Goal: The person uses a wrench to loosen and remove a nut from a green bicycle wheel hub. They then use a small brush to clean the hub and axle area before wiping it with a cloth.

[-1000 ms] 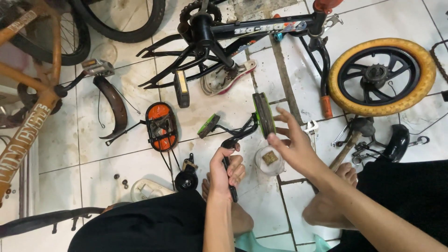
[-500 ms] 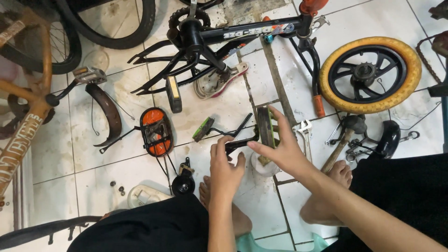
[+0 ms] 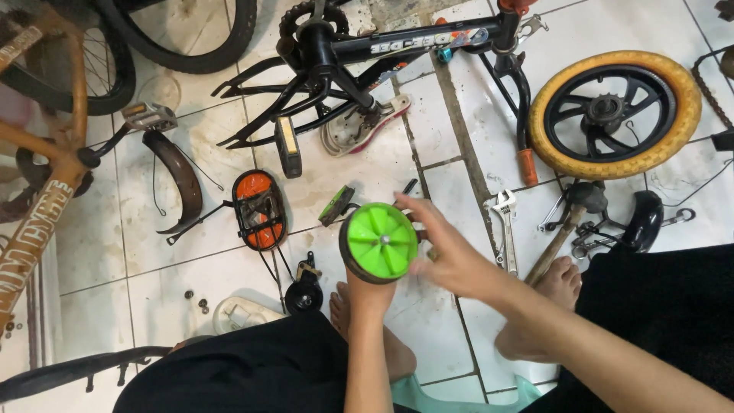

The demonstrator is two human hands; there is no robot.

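My left hand point(image 3: 371, 294) holds up a small green plastic wheel point(image 3: 380, 241) with a black tyre, its spoked face turned toward me. The wheel hides most of that hand. My right hand point(image 3: 453, 256) grips the wheel at its right edge, with the fingers reaching behind the rim. Both hands are above my bare feet on the white tiled floor. What lies behind the wheel is hidden.
A black bicycle frame point(image 3: 397, 50) lies at the top, a yellow-tyred wheel point(image 3: 615, 115) at the right. An adjustable wrench point(image 3: 505, 229) and a hammer point(image 3: 566, 222) lie beside my right hand. At the left are an orange saddle point(image 3: 260, 210), a mudguard point(image 3: 180, 180) and an orange bicycle point(image 3: 46, 191).
Earlier both hands worked low over a black bracket above a pale round tub. Now they have risen with the green wheel turned face-up toward me, covering that spot.
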